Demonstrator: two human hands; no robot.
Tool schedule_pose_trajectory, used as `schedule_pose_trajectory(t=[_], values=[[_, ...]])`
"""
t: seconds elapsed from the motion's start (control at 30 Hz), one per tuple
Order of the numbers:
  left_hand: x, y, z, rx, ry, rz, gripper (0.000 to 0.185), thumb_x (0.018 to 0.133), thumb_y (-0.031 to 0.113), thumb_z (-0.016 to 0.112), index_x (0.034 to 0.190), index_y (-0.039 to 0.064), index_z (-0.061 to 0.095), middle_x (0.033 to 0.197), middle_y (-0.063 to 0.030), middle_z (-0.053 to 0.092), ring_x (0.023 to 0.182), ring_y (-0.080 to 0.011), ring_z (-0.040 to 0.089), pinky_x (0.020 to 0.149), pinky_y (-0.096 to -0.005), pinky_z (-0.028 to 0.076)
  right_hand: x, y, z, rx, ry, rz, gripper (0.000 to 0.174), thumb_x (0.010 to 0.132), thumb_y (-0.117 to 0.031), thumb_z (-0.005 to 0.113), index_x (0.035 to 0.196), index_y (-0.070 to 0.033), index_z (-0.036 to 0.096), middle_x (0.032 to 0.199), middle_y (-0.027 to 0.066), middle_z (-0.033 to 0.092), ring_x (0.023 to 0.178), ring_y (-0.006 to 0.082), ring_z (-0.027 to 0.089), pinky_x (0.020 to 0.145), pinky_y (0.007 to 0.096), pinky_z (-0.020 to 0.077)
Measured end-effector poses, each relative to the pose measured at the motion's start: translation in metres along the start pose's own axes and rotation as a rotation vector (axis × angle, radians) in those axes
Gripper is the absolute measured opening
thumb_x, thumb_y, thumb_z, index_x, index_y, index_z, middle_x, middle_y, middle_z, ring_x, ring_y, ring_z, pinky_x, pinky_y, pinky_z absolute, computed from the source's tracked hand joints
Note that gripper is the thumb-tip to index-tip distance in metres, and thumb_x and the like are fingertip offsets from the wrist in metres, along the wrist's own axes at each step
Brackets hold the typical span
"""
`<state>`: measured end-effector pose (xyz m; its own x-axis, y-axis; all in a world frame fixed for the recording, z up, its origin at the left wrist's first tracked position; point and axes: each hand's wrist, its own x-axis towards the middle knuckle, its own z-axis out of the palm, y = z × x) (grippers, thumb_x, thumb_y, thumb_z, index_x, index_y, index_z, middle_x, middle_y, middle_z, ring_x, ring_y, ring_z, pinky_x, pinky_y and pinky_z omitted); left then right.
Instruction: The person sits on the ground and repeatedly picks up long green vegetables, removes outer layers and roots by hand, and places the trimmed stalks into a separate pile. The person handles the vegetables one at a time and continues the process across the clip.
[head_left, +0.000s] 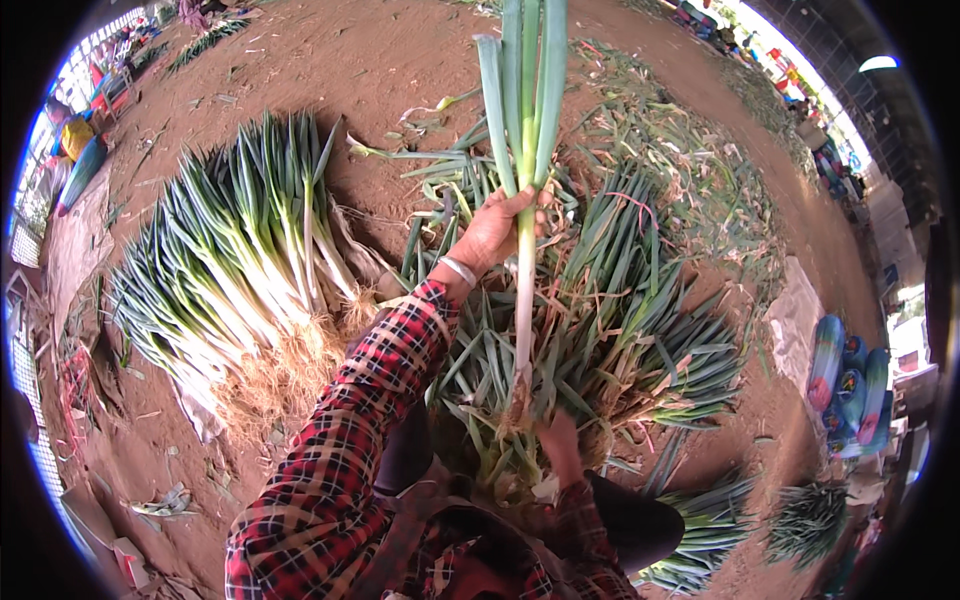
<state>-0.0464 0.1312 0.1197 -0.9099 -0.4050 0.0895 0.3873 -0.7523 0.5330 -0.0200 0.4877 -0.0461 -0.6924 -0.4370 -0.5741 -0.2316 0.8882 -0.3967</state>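
My left hand (489, 229) is closed around a large green onion (526, 300) at the point where the white stalk turns to green leaves. The onion stands nearly upright, leaves toward the top of the view and brownish root end down. Beside that root end is my right hand (561, 444), low between my knees; its fingers are blurred and partly hidden. Under the held onion lie loose green leaves (487, 352). To the left, a thick row of green onions (255, 255) with pale stalks rests on the soil, its tan roots (277, 375) facing me.
Untrimmed onion bundles (660, 345) lie at right, one tied with pink string (636, 201). Leaf scraps (690, 172) cover the soil beyond. More onions (697, 525) sit by my right knee. Rolled colourful plastic bags (851, 390) stand at far right.
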Motion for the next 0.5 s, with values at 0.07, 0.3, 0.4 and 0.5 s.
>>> schedule_pose_trajectory(t=[0.07,0.3,0.4,0.5], values=[[-0.002,0.002,0.004,-0.044,-0.022,0.017,0.018,0.096,0.017,0.053,0.109,0.004,0.049,0.092,-0.0074,0.059,0.074,-0.0171,0.054,0.067,-0.0323,0.048,0.013,-0.043,-0.024,-0.023,0.434,-0.191,0.059,0.089,-0.038,0.058,0.133,0.0,0.046,0.125,0.0235,0.054,0.111,0.0385,0.055,0.092,0.0464,0.0449],[-0.015,0.008,0.016,-0.094,-0.272,0.003,0.058,0.089,0.042,0.051,0.133,0.003,0.043,0.125,-0.0149,0.056,0.107,-0.0262,0.054,0.092,-0.0388,0.043,-0.001,-0.246,-0.134,0.267,0.473,-0.589,0.045,0.093,-0.019,0.059,0.128,0.006,0.048,0.103,0.0135,0.067,0.085,0.0189,0.066,0.073,0.0286,0.0522],[-0.019,0.02,0.019,0.085,-0.284,0.009,0.068,0.084,0.04,0.057,0.137,0.001,0.039,0.127,-0.0178,0.055,0.119,-0.0277,0.049,0.099,-0.0391,0.041,0.002,-0.236,-0.138,0.986,0.007,-0.727,0.033,0.096,-0.018,0.053,0.124,-0.002,0.054,0.103,0.0089,0.067,0.079,0.012,0.064,0.067,0.0234,0.0537],[-0.023,0.019,0.009,0.022,-0.365,-0.138,0.052,0.09,0.025,0.06,0.134,0.0,0.043,0.12,-0.0161,0.06,0.117,-0.0262,0.055,0.102,-0.0401,0.042,-0.004,-0.231,-0.139,1.158,-0.199,-0.729,0.035,0.094,-0.016,0.057,0.124,0.002,0.054,0.104,0.0104,0.067,0.087,0.0128,0.064,0.072,0.0245,0.0527]])
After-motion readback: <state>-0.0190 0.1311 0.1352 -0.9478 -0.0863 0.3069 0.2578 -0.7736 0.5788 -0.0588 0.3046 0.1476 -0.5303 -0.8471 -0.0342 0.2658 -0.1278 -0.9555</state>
